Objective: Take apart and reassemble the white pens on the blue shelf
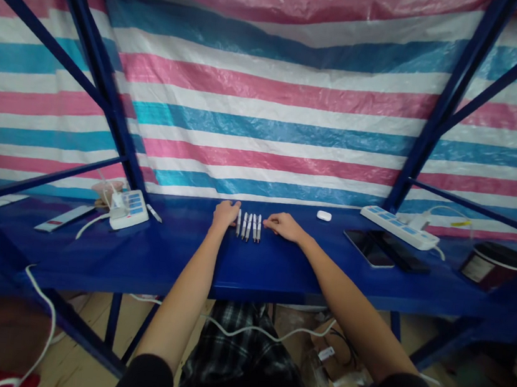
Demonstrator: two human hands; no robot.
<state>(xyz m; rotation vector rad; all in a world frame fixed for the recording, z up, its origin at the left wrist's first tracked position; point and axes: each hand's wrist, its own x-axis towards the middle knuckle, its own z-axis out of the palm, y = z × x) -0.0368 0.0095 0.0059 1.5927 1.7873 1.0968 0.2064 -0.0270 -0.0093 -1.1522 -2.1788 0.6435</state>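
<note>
Several white pens (249,227) lie side by side in a short row on the blue table, their dark tips towards me. At the row's left end, my left hand (226,214) rests with curled fingers, its thumb beside the leftmost pen (238,223). What lies within those fingers, if anything, is hidden. My right hand (284,227) is on the table just right of the row. Its thumb and forefinger are pressed together close to the rightmost pen, and I cannot make out whether they hold anything.
Left on the blue table (248,274) are a power strip (130,210), a single pen (154,213) and a flat box (64,218). Rightward lie a white earbud case (324,215), a phone (368,248), another power strip (399,228) and a dark tub (491,265). Blue posts flank the table.
</note>
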